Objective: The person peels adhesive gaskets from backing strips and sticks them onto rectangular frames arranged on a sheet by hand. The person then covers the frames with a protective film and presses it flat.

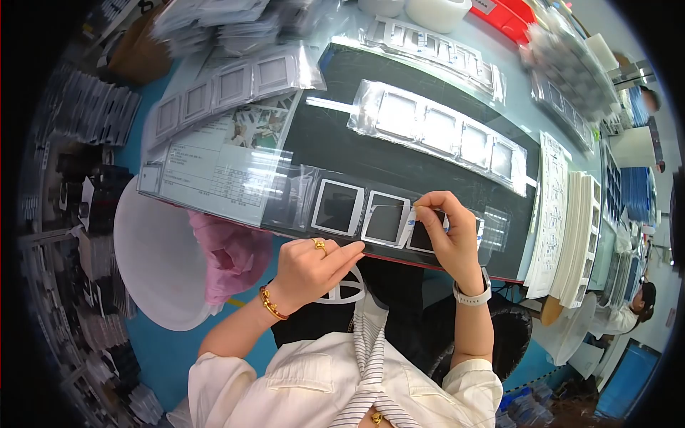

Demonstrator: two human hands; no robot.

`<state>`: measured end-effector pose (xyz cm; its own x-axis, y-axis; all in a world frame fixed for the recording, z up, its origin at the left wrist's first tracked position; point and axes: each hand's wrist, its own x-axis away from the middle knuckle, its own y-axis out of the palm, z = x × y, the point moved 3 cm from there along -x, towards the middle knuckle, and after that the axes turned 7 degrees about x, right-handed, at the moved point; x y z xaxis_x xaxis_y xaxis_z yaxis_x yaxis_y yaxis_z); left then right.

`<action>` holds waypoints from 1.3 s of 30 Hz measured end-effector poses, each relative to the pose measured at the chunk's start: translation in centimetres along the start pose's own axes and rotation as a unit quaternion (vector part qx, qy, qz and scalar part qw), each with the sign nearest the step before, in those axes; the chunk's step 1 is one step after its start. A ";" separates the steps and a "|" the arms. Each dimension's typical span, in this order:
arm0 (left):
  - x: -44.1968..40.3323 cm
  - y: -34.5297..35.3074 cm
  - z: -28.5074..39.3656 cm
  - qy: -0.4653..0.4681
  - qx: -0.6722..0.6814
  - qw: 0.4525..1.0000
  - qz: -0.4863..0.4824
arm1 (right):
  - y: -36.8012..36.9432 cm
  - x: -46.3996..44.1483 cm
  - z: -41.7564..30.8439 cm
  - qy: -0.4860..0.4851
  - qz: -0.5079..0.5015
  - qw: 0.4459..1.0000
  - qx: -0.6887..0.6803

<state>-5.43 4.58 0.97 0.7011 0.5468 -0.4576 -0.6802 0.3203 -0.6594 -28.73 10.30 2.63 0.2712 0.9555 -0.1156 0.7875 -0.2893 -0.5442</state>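
A clear strip with white-rimmed square frames lies along the near edge of the dark mat point(332, 153). My left hand point(312, 265) rests at that edge, fingers together, their tips at the lower corner of the middle white frame point(366, 220). Over the right side of that frame, my right hand point(449, 230) pinches with thumb and forefinger; what it holds is too small to make out, though a thin light line runs from the fingertips across the frame. Left of it is another white frame point(358, 211). A third is partly hidden under my right hand.
Bagged frame strips lie on the mat point(441, 135), at the back point(435, 51) and at the left point(232, 85). White strips are stacked at the right point(571, 232). A red bin point(506, 20) stands at the back. A person point(628, 312) is at the far right.
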 end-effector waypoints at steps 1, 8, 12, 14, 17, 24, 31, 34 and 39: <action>-0.1 0.0 0.1 -0.001 -0.001 1.000 -0.001 | 0.0 0.0 0.0 -0.002 0.000 1.000 0.002; -0.2 0.0 0.0 -0.005 0.002 1.000 0.003 | 0.1 0.0 0.0 -0.004 -0.006 1.000 0.020; -0.2 0.1 0.0 -0.008 0.005 1.000 0.004 | 0.1 -0.1 -0.2 -0.011 -0.008 0.999 0.034; -0.2 0.1 0.0 -0.009 0.006 1.000 0.004 | 0.1 -0.1 -0.2 -0.012 -0.008 0.999 0.036; -0.2 0.1 0.0 -0.011 0.009 1.000 0.007 | 0.1 -0.1 -0.2 -0.015 -0.007 0.999 0.042; -0.1 0.0 -0.3 -0.021 0.020 0.999 0.020 | 0.1 -0.2 -0.3 -0.016 -0.010 0.999 0.046; -0.3 0.0 -0.2 -0.021 0.023 0.999 0.012 | 0.1 -0.2 -0.3 -0.017 -0.011 0.999 0.051; -0.3 0.0 -0.2 -0.020 0.021 1.000 0.011 | 0.0 -0.3 -0.3 -0.018 -0.011 0.998 0.056; -0.5 0.0 0.0 -0.013 -0.003 1.000 0.006 | 0.1 -0.2 -0.1 -0.010 -0.006 1.000 0.023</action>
<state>-5.79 4.36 1.20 0.6872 0.5704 -0.4498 -0.6872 0.3098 -0.6571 -28.64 10.10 2.62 0.2493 0.9603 -0.1252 0.7640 -0.2745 -0.5839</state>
